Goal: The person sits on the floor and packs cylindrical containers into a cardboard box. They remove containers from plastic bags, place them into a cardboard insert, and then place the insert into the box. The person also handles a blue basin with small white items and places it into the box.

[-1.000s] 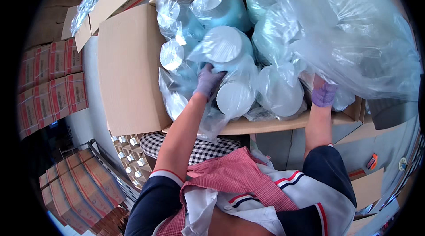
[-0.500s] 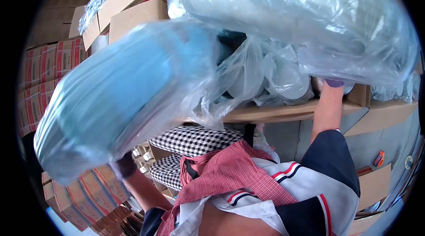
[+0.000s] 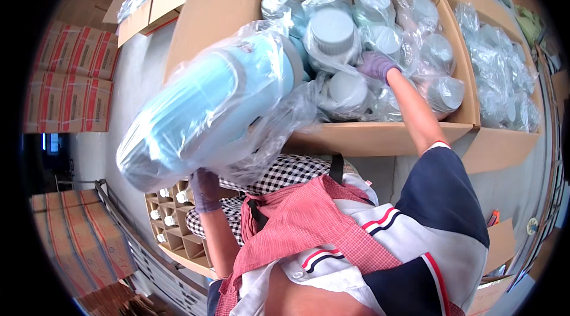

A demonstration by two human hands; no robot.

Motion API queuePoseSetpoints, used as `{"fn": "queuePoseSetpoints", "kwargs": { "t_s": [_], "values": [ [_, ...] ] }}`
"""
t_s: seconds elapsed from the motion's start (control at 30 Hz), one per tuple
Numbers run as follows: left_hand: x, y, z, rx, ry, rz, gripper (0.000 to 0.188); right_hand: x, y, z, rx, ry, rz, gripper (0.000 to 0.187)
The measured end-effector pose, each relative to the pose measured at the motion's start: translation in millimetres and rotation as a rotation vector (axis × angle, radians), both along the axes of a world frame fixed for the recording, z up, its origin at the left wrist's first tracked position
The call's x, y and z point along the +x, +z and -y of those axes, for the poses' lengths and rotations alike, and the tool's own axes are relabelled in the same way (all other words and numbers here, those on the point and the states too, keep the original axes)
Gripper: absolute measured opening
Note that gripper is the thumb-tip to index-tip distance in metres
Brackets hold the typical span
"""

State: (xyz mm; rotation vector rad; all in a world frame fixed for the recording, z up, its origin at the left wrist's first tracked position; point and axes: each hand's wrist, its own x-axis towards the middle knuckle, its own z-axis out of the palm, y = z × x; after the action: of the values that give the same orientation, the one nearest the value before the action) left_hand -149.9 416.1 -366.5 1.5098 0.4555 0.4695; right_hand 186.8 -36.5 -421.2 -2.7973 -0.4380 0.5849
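A large light-blue bottle [image 3: 202, 102] in a clear plastic bag lies tilted across the left middle. My left hand [image 3: 205, 190], in a purple glove, is closed on its lower side; part of the fingers is hidden by it. My right hand [image 3: 378, 67], gloved likewise, reaches into an open cardboard box [image 3: 380, 140]. Its fingers close against a bagged bottle with a broad grey cap [image 3: 332, 28], which stands higher than those around it. The fingertips are hidden between the bottles. Several other bagged bottles with grey tops [image 3: 438, 51] fill the box.
Another open carton [image 3: 500, 150] with bagged bottles adjoins on the right. A divided carton [image 3: 178, 236] holding white-capped items stands beside my checked trousers. Stacked cartons [image 3: 77, 78] rise at the left, and a further open box [image 3: 172, 4] lies far left.
A large bagged item near the camera has gone down from the upper right, and my right hand is now inside the box. My left hand and the blue bottle have shifted right.
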Motion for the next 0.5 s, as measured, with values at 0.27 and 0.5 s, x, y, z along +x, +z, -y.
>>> {"fn": "queuePoseSetpoints", "kwargs": {
  "t_s": [0.27,0.5],
  "values": [
    [-55,-12,27,-0.161,0.194,0.273,0.045,-84,129,-125,1.107,0.017,-0.114,0.056],
    [-161,24,37,0.379,0.329,-0.183,0.035,-70,209,-369,1.341,0.408,-0.059,0.064]
  ]
}}
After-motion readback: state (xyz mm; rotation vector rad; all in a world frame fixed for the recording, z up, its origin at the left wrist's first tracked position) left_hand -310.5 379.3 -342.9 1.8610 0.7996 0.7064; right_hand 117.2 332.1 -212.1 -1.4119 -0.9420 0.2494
